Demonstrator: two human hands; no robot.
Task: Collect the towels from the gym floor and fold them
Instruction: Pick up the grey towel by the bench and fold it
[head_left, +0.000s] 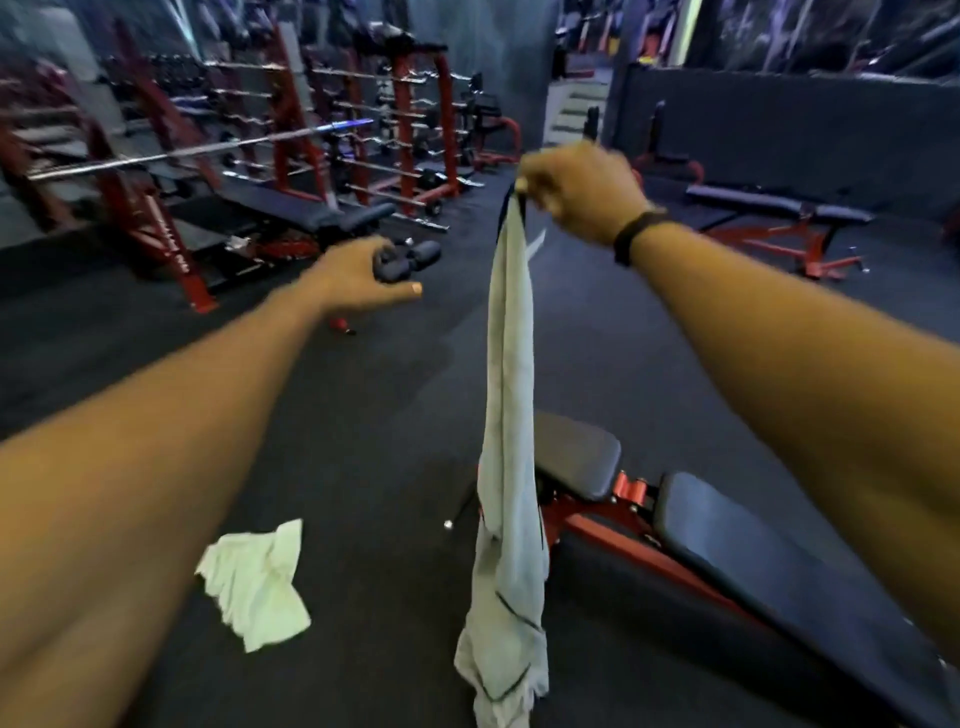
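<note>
The right hand (576, 189) is pinched shut on the top corner of a grey towel (506, 467), which hangs in a long limp strip in front of the near bench (727, 530); its lower end is cut off by the bottom edge; the left hand (363, 275) reaches forward left of the towel, fingers loosely spread and holding nothing; a second, pale towel (257, 582) lies crumpled on the dark floor (363, 415), left of the bench; the bench's far end is hidden behind the right forearm; the racks (291, 130) beyond are blurred.
</note>
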